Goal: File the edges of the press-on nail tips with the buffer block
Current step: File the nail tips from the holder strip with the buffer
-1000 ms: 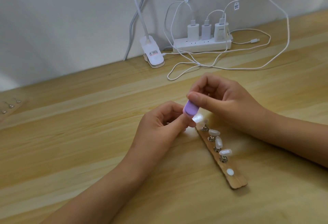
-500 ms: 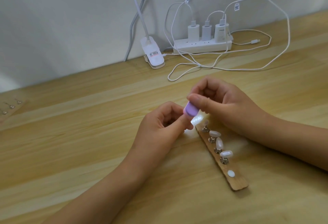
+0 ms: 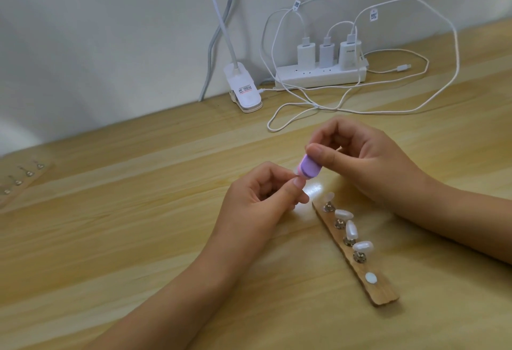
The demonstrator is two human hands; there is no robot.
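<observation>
the purple buffer block (image 3: pixel 394 169) is just above the middle of the table, held off the wood between the thumb and curled fingers of my right hand (image 3: pixel 371 161). its lower end touches a small pale nail tip (image 3: pixel 381 173), which my left hand (image 3: pixel 257 203) pinches between thumb and forefinger, the other fingers curled in. most of that tip is hidden, so i cannot tell its angle.

at five o'clock from the block a wooden holder strip (image 3: pixel 385 293) lies on the table (image 3: pixel 138 239). four pearly mounted tips (image 3: pixel 351 230) stand on metal pegs along it, and a white oval pad (image 3: pixel 370 278) sits near its closer end. my right forearm passes just beside the strip, at its three o'clock.

at twelve o'clock, against the wall, a white power strip (image 3: pixel 318 76) carries three chargers, with white cables (image 3: pixel 388 111) looped over the wood. a white lamp clip (image 3: pixel 245 92) stands at eleven o'clock. at nine o'clock, at the table's far left edge, lies a second strip (image 3: pixel 25 180) with small metal pegs.
</observation>
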